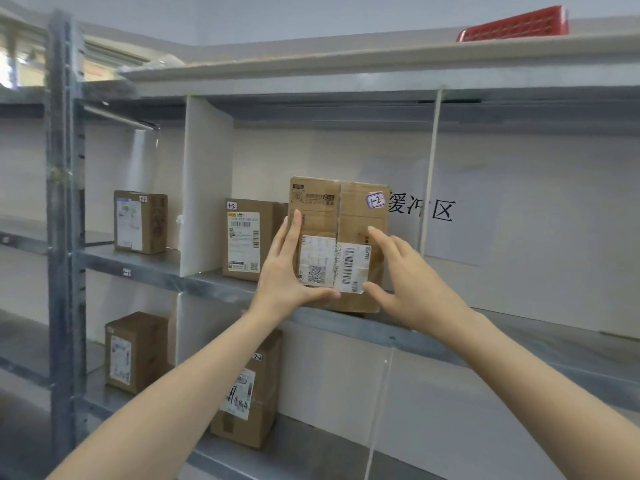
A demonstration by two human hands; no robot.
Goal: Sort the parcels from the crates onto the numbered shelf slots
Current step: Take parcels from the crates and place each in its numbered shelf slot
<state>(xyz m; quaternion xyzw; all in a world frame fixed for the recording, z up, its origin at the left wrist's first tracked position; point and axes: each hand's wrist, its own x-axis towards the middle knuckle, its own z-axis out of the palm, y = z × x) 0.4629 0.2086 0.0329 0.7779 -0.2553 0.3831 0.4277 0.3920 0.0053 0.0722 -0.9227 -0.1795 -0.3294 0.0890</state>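
Left grip lies against the parcel with straight fingers along its left edge and the thumb stretched under its lower edge; nothing is curled around it. Right grip is spread apart in front of the parcel's right side, thumb near the lower corner of the white label. I cannot tell if it touches.

The parcel stands upright on the shelf board, at the front edge, with its long axis vertical. The labelled face points to me, and a small tag "1-2" is at the upper right. It is in the middle slot, between the white divider and the thin divider, just beside a second parcel that also carries "1-2". Above, on the top board, sits a red crate.
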